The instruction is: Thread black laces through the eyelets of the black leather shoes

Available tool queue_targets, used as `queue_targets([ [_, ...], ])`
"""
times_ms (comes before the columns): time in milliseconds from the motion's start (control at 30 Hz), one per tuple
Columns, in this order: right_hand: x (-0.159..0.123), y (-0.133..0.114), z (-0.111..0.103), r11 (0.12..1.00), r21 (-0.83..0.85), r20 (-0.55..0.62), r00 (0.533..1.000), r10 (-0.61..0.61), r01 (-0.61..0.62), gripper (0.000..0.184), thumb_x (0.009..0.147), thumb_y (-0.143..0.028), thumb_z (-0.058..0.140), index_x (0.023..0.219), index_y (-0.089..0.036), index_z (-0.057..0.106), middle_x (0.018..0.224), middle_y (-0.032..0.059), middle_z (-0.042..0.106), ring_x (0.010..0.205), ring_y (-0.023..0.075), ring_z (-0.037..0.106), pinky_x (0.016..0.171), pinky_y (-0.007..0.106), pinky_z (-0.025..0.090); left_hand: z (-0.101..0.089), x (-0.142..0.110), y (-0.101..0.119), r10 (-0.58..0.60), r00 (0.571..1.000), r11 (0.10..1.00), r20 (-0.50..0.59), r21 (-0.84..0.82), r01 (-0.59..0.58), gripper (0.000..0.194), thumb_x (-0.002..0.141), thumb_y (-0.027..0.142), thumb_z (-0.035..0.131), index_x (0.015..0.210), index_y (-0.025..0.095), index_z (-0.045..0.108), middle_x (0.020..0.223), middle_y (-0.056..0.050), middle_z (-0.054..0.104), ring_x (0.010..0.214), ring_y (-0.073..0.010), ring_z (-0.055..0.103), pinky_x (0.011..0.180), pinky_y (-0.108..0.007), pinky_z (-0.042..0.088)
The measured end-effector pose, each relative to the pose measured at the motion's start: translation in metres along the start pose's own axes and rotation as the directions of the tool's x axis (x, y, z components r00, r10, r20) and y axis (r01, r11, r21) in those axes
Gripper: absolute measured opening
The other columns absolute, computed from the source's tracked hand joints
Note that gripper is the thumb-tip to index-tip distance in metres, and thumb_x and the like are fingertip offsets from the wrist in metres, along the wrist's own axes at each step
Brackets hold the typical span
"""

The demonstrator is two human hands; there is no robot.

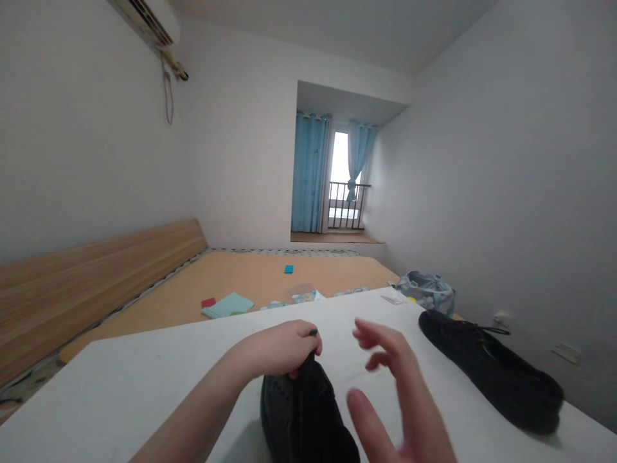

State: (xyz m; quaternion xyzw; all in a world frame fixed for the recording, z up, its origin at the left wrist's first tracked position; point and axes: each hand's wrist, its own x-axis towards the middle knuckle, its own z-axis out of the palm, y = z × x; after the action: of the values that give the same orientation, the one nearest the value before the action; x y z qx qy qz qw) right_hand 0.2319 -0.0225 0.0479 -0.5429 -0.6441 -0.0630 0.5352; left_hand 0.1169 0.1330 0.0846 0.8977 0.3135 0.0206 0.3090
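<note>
A black shoe (301,411) lies on the white table (159,366) right in front of me. My left hand (282,347) is closed on its far end, fingers curled round the top edge. My right hand (395,392) hovers just to the right of that shoe, fingers spread and holding nothing. A second black shoe (491,370) with laces lies on its own at the table's right side.
Beyond the table is a bare wooden bed platform (250,276) with scattered papers and small items. A patterned bag (429,289) sits past the table's far right corner. A small card (393,298) lies near the table's far edge.
</note>
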Motion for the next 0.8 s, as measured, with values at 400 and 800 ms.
queue_targets([
  [400,0.021,0.042,0.041,0.659,0.608,0.278,0.896,0.347,-0.443,0.036,0.086,-0.05,0.047,0.078,-0.016,0.056,0.054,-0.0035,0.046,0.051,0.0115,0.043,0.052,0.025,0.035,-0.001,-0.023,0.037,0.339,0.926,0.71,-0.168,-0.599,-0.369,0.029,0.088,0.048,0.042,0.091,0.02,0.052,0.082,-0.001,0.059,0.071,-0.0157,0.06,0.066,-0.028,0.05],
  [800,0.042,0.099,0.003,0.693,0.262,0.243,0.741,0.626,-0.671,0.029,0.082,-0.042,0.038,0.093,-0.019,0.052,0.054,-0.0084,0.029,0.044,0.0106,0.029,0.049,0.027,0.038,0.005,-0.005,-0.002,-0.053,0.993,0.983,-0.107,0.171,0.071,0.082,0.078,0.058,0.047,0.145,0.017,0.023,0.147,-0.011,0.029,0.131,-0.0311,0.033,0.106,-0.042,0.026],
])
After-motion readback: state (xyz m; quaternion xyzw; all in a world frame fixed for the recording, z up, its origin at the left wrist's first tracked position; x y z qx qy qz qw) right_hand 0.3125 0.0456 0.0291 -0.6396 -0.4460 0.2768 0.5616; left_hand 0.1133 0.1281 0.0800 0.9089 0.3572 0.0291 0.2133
